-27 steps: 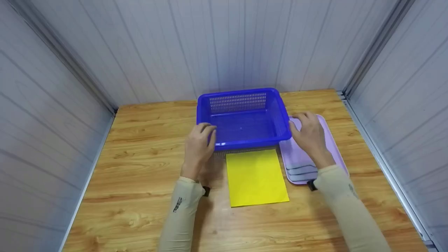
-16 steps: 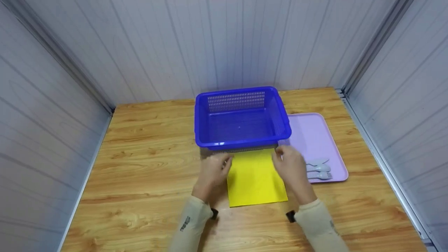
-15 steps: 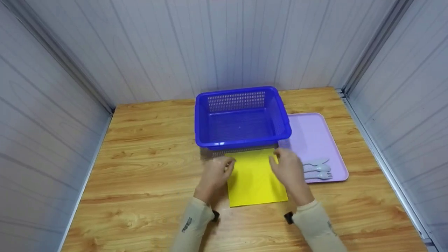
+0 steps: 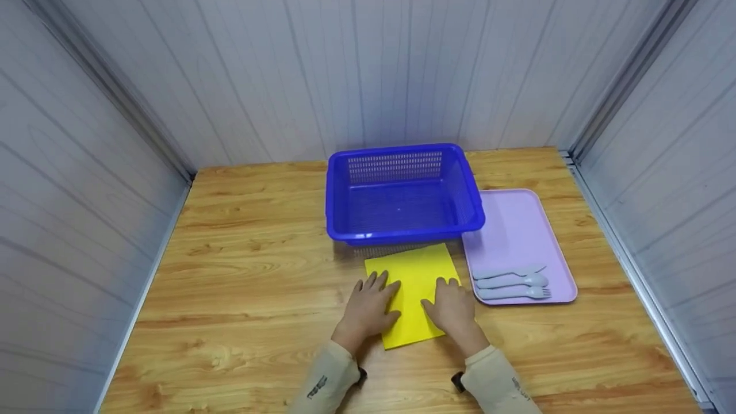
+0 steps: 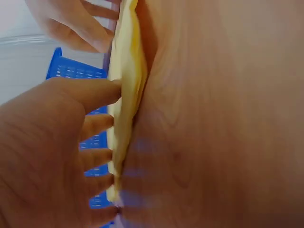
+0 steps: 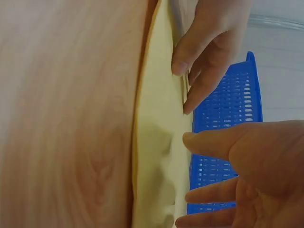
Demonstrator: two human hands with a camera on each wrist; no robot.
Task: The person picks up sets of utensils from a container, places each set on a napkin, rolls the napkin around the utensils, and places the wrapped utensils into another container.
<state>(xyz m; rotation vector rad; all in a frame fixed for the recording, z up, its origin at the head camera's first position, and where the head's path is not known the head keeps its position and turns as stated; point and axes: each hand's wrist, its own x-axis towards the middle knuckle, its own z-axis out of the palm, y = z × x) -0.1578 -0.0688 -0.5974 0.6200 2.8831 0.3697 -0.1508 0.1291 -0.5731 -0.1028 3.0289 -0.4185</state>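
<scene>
A yellow rectangular sheet (image 4: 413, 287), soft and cloth-like, lies on the wooden table. Its near edge looks layered and bulges slightly off the tabletop in the left wrist view. My left hand (image 4: 370, 305) rests on the sheet's left side with fingers spread. On the right side, my right hand (image 4: 451, 307) presses the sheet with its fingertips, thumb pointing inward. The right wrist view shows both hands at the pale-looking sheet (image 6: 156, 104), with no fingers curled round it. Just behind it stands a blue plastic basket (image 4: 405, 234) with slotted walls and nothing inside.
Right of the sheet lies a pink-purple tray (image 4: 512, 224), its left edge close against the basket. A grey knife (image 4: 506, 272), spoon (image 4: 514, 281) and fork (image 4: 517, 293) lie side by side in its near part. Pale panel walls enclose the table (image 4: 241, 276) behind and at both sides.
Both hands have come from the basket's sides toward me and down onto the yellow sheet. The sheet has turned slightly, its right side tipping away. The knife, spoon and fork are uncovered.
</scene>
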